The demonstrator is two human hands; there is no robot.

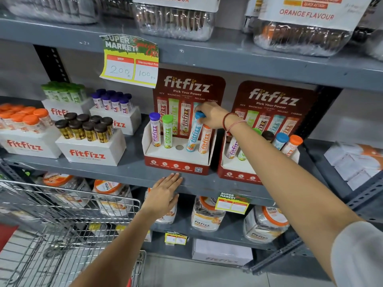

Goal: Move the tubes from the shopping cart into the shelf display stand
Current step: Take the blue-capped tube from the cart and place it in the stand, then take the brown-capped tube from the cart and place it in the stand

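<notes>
A red and white display stand [178,162] sits on the grey middle shelf. In its holes stand a purple-capped tube [155,129], a green-capped tube [167,131], a blue-capped tube [193,134] and an orange tube [205,139]; the middle hole [179,147] is empty. My right hand [211,116] grips the blue tube's cap, and the tube leans slightly in its hole. My left hand [165,195] lies flat, fingers apart, against the shelf's front edge below the stand. The wire shopping cart [68,216] is at the lower left; no tubes show inside it.
A second display stand [240,168] with several tubes is to the right, partly behind my right arm. White boxes of capped tubes [91,139] fill the shelf's left side. Clear jars [207,214] line the lower shelf. A price tag [130,61] hangs from the upper shelf.
</notes>
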